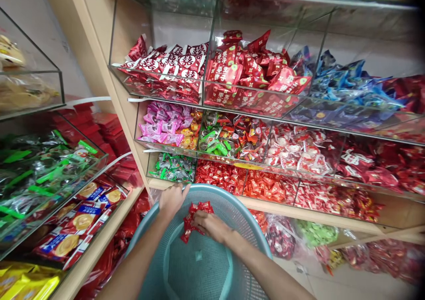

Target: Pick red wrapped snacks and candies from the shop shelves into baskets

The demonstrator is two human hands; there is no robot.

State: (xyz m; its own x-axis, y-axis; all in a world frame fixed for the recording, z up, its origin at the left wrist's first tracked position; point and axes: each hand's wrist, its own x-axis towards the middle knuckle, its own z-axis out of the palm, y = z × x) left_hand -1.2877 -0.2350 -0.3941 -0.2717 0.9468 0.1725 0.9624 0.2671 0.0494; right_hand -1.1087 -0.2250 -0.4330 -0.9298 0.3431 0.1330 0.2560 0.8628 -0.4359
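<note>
A teal plastic basket [229, 196] with mesh walls stands below the lowest shelf. My left hand [172, 199] grips its far rim, the thumb lying on the inner side. Inside the basket, my right hand [212, 225] is closed on a bunch of red wrapped candies [198, 213]. Those candies are above the basket's floor, near its far wall; part of the bunch is hidden by my fingers. Just beyond the rim, clear bins hold small red candies [221, 176] and green-and-clear packets [175, 166].
Clear shelf bins hold pink packets [162, 122], large red packets [245, 69] and blue packets [352, 83]. At left, a wooden shelf post [109, 78] borders more bins with biscuit packs [76, 222]. Bagged sweets [282, 238] lie under the right shelf.
</note>
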